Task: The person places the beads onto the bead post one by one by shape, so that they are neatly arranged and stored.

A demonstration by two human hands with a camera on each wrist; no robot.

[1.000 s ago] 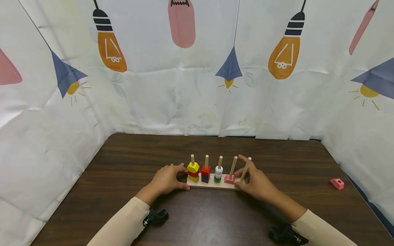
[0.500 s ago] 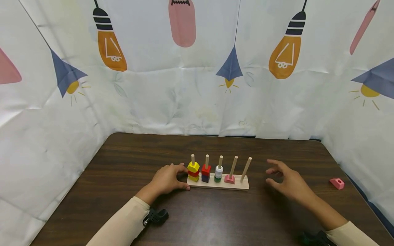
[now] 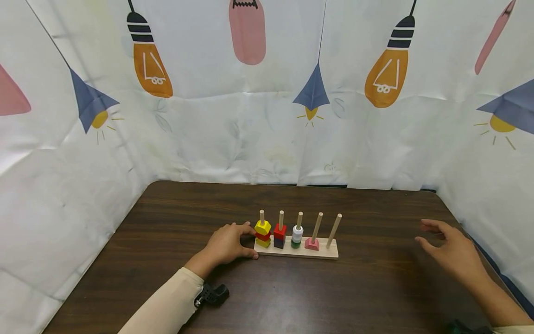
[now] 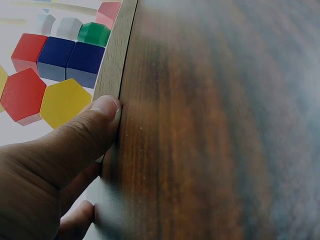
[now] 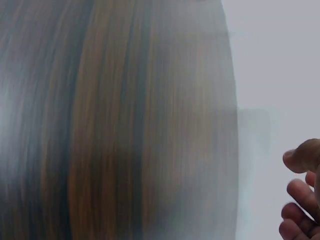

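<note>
A wooden peg board (image 3: pixel 292 252) with upright pegs stands mid-table in the head view. My left hand (image 3: pixel 225 243) grips its left end, the thumb (image 4: pixel 102 112) lying on the front edge in the left wrist view. On the leftmost peg sit yellow and red hexagonal blocks (image 3: pixel 263 228). Red and dark blue square blocks (image 3: pixel 280 230), white and green round blocks (image 3: pixel 296 234) and a pink block (image 3: pixel 311 244) fill the following pegs. The rightmost peg (image 3: pixel 334 230) is bare. My right hand (image 3: pixel 454 255) holds nothing visible near the table's right edge, fingers loosely bent.
A dark wood-grain table (image 3: pixel 354 297) carries everything. Behind and beside it hangs a white curtain (image 3: pixel 250 139) printed with lamps and bulbs. A black wrist strap (image 3: pixel 211 295) is on the left sleeve.
My right hand has left the board's right end and moved far right, where it now covers the spot of the loose pink block. The left hand and the peg board have stayed in place.
</note>
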